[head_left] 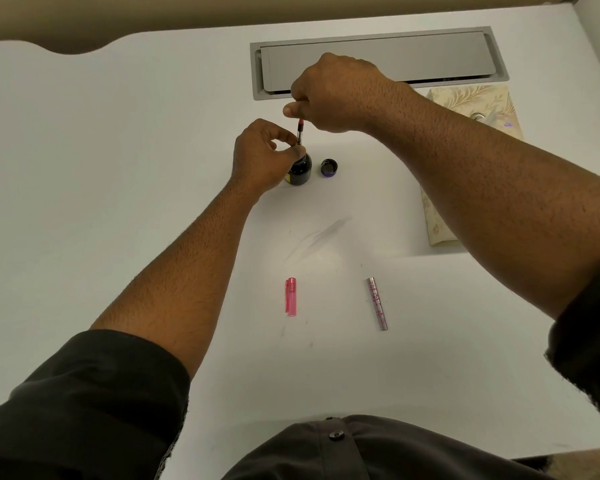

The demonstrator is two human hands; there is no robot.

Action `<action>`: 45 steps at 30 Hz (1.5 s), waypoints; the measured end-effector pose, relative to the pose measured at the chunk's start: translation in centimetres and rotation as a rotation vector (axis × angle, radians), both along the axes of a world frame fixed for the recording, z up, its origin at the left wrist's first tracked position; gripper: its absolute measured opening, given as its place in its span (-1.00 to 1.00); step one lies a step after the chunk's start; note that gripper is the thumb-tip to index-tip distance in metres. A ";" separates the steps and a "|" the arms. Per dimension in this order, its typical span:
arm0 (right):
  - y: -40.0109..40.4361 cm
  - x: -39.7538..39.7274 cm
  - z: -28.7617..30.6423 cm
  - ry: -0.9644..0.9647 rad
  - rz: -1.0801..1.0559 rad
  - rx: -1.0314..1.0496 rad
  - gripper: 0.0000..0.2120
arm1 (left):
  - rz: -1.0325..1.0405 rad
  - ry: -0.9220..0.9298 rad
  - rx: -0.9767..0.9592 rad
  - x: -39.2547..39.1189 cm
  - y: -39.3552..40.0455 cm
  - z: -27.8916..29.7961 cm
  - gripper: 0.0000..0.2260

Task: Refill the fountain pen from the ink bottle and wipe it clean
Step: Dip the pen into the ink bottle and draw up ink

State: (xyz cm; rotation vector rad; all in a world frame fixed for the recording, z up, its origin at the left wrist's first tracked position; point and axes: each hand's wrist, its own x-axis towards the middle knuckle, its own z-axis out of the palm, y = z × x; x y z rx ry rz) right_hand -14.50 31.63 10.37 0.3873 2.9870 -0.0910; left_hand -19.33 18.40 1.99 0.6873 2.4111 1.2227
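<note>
The dark ink bottle [299,171] stands open on the white desk [118,150]. The fountain pen's inner part [300,132], with a clear converter and a pink end, stands upright with its lower end in the bottle's mouth. My left hand [260,157] pinches the lower part of it at the bottle's neck. My right hand [329,93] grips its pink top end from above. The bottle's cap [329,167] lies just right of the bottle. The pink pen cap [291,296] and the silver barrel [377,303] lie nearer to me.
A grey cable hatch [430,60] is set into the desk behind my hands. A patterned tissue pack [465,105] lies at the right, partly under my right forearm. A faint grey smear [323,233] marks the desk's middle.
</note>
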 end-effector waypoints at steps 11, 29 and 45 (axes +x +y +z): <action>-0.1 0.2 0.3 -0.005 0.042 -0.013 -0.81 | -0.002 0.004 0.003 -0.1 -0.1 -0.1 -0.84; 0.3 0.0 -0.1 0.039 0.007 -0.002 -0.63 | -0.002 0.002 -0.003 0.0 0.0 0.1 -0.80; -0.1 -0.4 -0.4 -0.001 -0.014 0.018 -0.56 | 0.009 0.006 -0.017 0.0 0.0 0.1 -0.79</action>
